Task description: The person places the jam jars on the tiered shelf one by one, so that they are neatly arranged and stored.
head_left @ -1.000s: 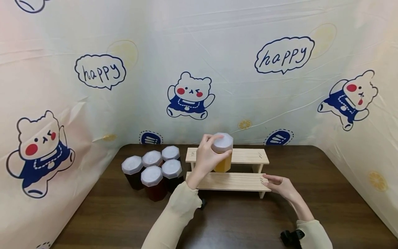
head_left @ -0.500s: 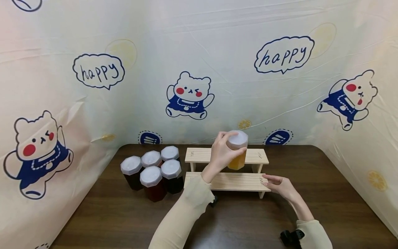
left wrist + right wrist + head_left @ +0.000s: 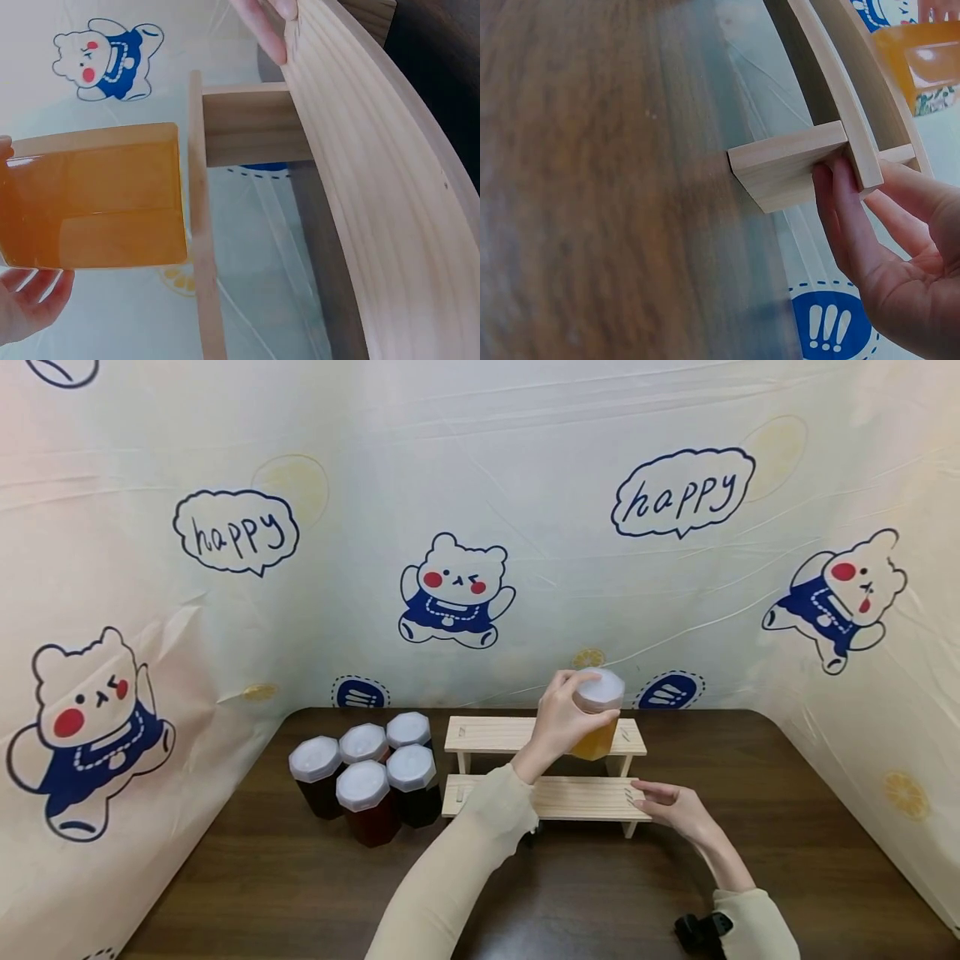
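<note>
Fingers and thumb of the left hand (image 3: 561, 720) are curled round a jar (image 3: 596, 743) near its top, a fingertip reaching onto its pale lid (image 3: 602, 687). Amber fills the jar, which is held roughly upright at the right part of the stand's upper board (image 3: 487, 735). In the left wrist view its base lies just beside that board; whether the two touch cannot be told.

Fingers of the right hand (image 3: 678, 808) grasp the right end of the lower board (image 3: 585, 798). The right wrist view shows two of them bent beneath it, close against the leg (image 3: 795, 161). Both boards belong to one stand of light wood, stepped in two levels, with the upper board behind the lower. That view also catches the amber jar beyond the upper board, a patterned patch on its side.

Left of the stand, five other jars (image 3: 372, 820) stand upright in a close group, all with whitish eight-sided lids. The front one looks deep red; the rest are mostly dark. The nearest is just beside the stand.

Everything rests on a dark brown table (image 3: 600, 893). Cream sleeves (image 3: 457, 864) cover the forearms, and a black device (image 3: 701, 935) sits by the right cuff. Behind hangs a pale sheet (image 3: 555, 485) printed with bears, lemon slices and the word "happy".
</note>
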